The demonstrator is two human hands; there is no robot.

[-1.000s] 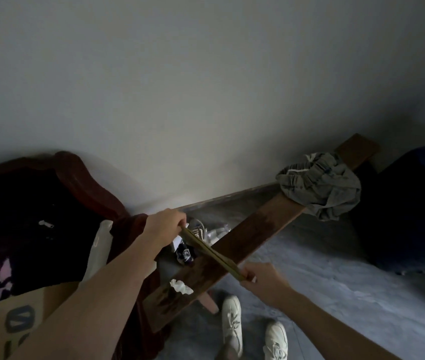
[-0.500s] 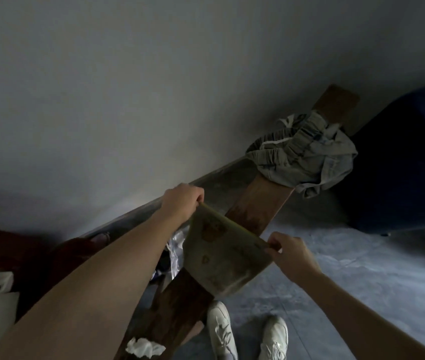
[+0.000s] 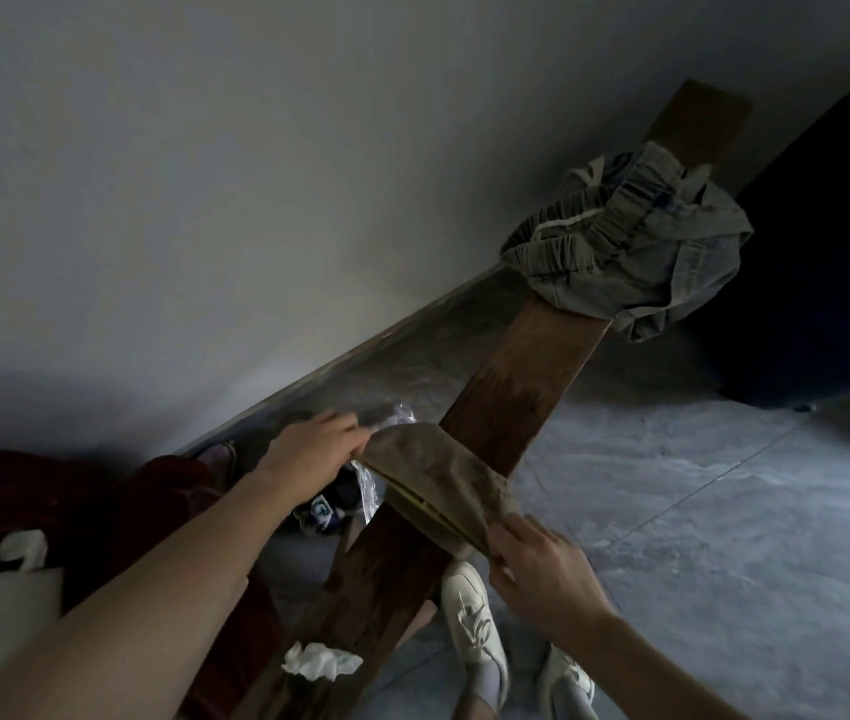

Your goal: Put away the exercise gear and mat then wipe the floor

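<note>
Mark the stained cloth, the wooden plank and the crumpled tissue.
stained cloth (image 3: 430, 470): head view, middle of its draped face.
wooden plank (image 3: 521, 387): head view, bare top face.
crumpled tissue (image 3: 321, 661): head view, centre of the wad.

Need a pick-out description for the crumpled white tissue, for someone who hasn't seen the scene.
Start at the long brown wooden plank leaning diagonally up toward the wall. Follow it down to its near, lower end by the white sneakers. The crumpled white tissue lies there on the wood: small and bright white, unlike the grey-green garment bunched at the plank's top.

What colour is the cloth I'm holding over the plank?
Dingy olive-tan with brown stains, clearest in the head view.
</note>
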